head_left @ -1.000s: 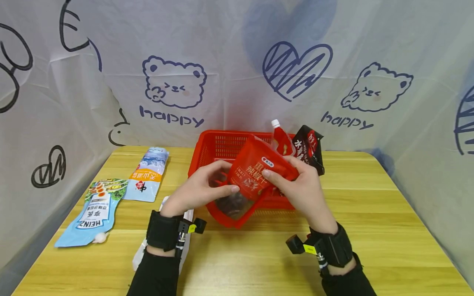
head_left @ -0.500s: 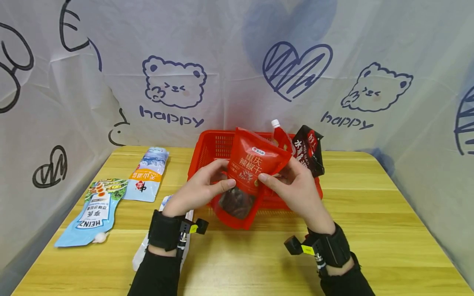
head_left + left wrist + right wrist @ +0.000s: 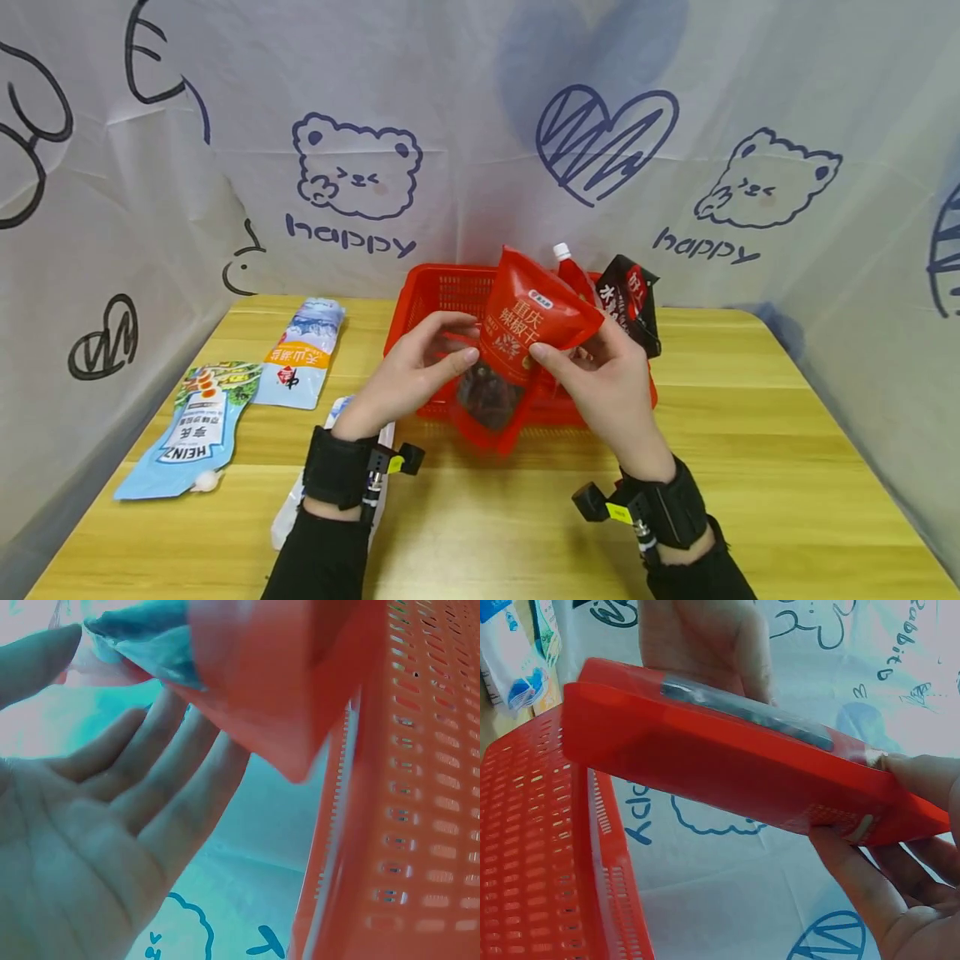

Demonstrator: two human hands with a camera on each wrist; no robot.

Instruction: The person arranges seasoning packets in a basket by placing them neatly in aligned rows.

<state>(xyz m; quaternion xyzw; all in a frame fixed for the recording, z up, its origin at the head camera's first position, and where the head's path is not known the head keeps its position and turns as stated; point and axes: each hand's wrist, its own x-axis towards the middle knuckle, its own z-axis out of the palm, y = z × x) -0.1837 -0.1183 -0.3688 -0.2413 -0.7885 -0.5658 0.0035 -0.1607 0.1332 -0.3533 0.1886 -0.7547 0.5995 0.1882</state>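
Observation:
My right hand (image 3: 611, 383) pinches a red food pouch (image 3: 525, 312) by its right side, thumb in front and fingers behind. A clear window low on the pouch shows dark contents, and the pouch hangs tilted above the red plastic basket (image 3: 401, 321). At the pouch's left edge is my left hand (image 3: 412, 371). In the left wrist view its thumb (image 3: 37, 664) stands apart from the pouch, and its loosely extended fingers (image 3: 191, 795) reach beneath it. Inside the basket, behind the pouch, stand a red spouted pouch (image 3: 573, 277) with a white cap and a black packet (image 3: 637, 304).
On the table's left lie a light blue Heinz pouch (image 3: 187, 429) with a white cap and a blue and orange salt bag (image 3: 302, 354). A white package (image 3: 288, 521) lies partly under my left forearm. A printed cloth (image 3: 480, 125) hangs along the table's back edge.
The red pouch has turned more upright and shifted slightly right and up, away from the left thumb. My right hand keeps its pinch, while my left hand has loosened at the pouch's edge.

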